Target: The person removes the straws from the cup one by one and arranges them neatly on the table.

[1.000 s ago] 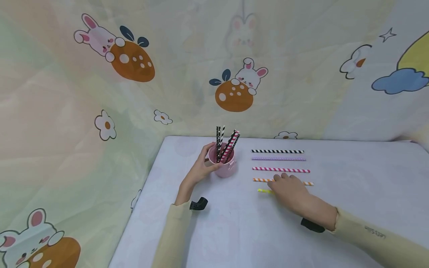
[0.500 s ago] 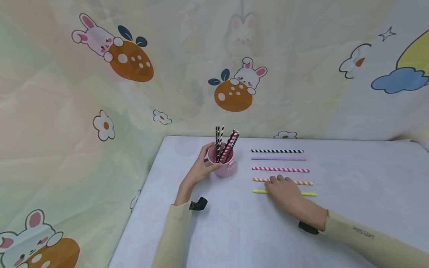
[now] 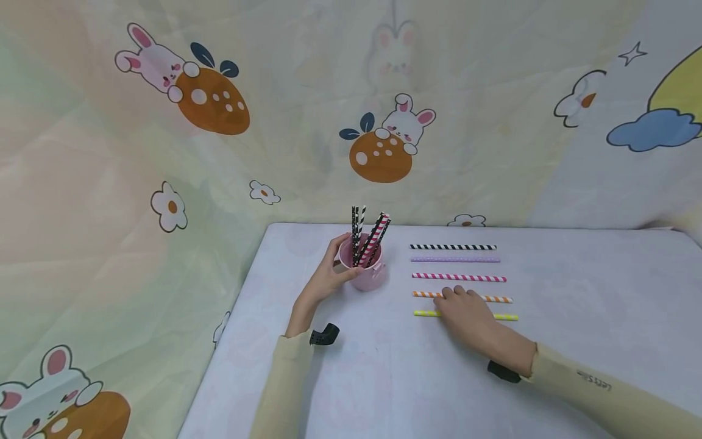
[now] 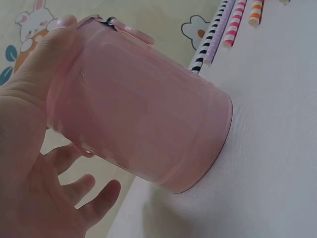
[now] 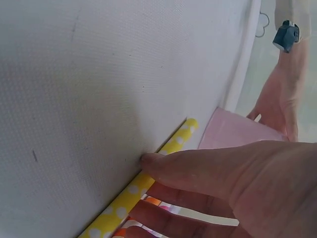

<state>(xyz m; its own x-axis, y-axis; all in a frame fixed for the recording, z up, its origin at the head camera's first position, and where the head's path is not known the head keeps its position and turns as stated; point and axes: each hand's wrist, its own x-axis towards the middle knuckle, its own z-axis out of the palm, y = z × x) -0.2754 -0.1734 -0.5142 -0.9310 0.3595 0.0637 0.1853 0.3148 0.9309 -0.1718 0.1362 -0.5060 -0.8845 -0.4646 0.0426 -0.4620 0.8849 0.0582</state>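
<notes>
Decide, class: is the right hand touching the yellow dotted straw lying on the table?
Touching. The right wrist view shows the right hand with its thumb tip pressed against the side of the yellow dotted straw, with no gap.

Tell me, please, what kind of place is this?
Probably a home or child's craft corner, not a workshop: a cartoon rabbit cloth hangs behind a covered table, where paper straws lie in rows beside a pink cup.

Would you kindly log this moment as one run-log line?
left hand: grips pink cup | right hand: thumb on yellow straw | four more straws lie beyond it
</notes>
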